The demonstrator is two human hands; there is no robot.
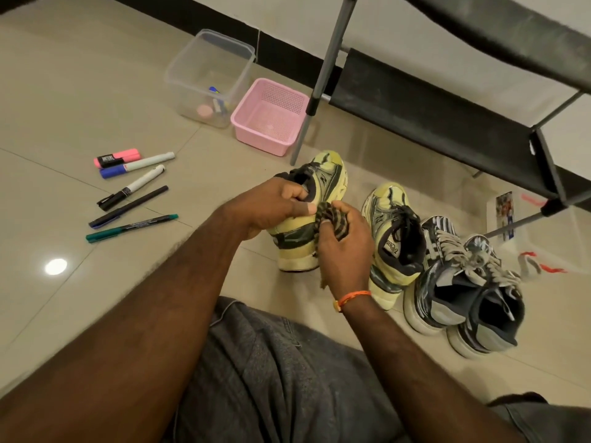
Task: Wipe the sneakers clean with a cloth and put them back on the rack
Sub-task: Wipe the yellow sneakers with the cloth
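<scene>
Yellow sneaker (323, 187) gripped at the collar by left hand (275, 207), just in front of the black rack (431, 113). Striped cloth (329, 215) bunched in right hand (343, 247), pressed against its side. Beside it, its mate (391, 225), then two grey sneakers (457, 282). Left of the held sneaker, markers (131, 193) scattered.

The cloth (329, 219) is mostly buried in the right grip (343, 247), and the rack (447, 123) above runs off frame.

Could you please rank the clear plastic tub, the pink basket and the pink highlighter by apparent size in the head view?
1-2. Clear plastic tub and pink basket: too alike to rank.
3. Pink highlighter, plainly smallest.
</scene>
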